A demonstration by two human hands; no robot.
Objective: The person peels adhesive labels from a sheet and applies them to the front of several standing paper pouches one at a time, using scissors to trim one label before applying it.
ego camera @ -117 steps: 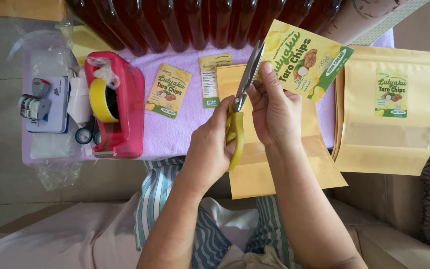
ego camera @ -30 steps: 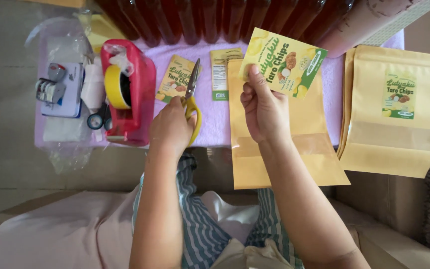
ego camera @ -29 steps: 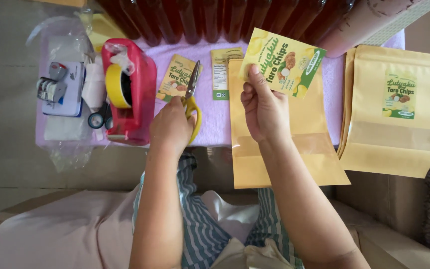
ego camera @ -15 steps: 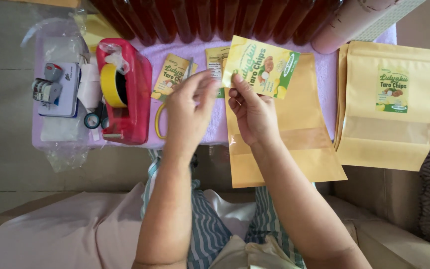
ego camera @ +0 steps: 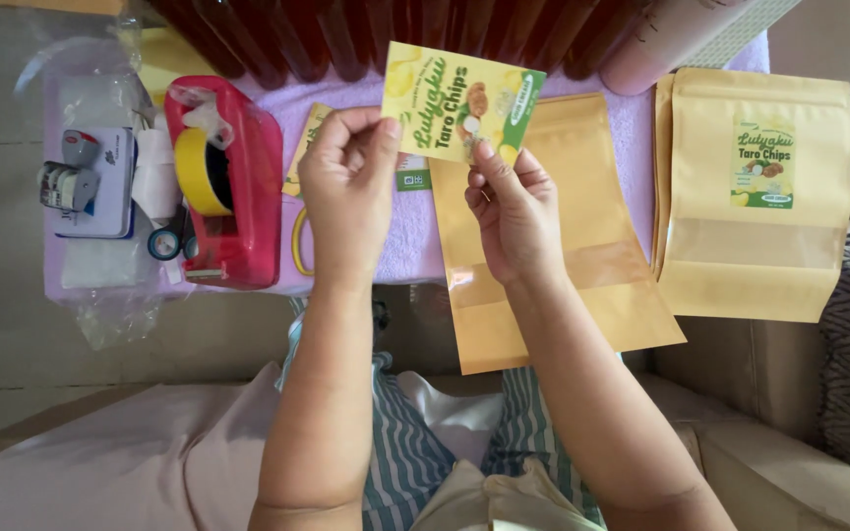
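Lilac cloth (ego camera: 632, 128) covers the low work surface, with dark bottles along its far edge at 12 o'clock. Both hands hold one yellow-and-green printed label (ego camera: 462, 103) up over the cloth: the left hand (ego camera: 346, 192) pinches its left edge between thumb and fingers, and the right hand (ego camera: 509, 211) grips its lower edge from about 5 o'clock. Beneath the label lies a plain kraft pouch (ego camera: 553, 246) with no label on it, while at 3 o'clock a stack of kraft pouches (ego camera: 755, 197) already carries one, so at least one pouch looks finished and this one is left to do. Half a second earlier the left hand was only reaching in; a second earlier it held yellow-handled scissors (ego camera: 299, 241), now lying on the cloth at 9 o'clock beside the red tape dispenser (ego camera: 233, 177).
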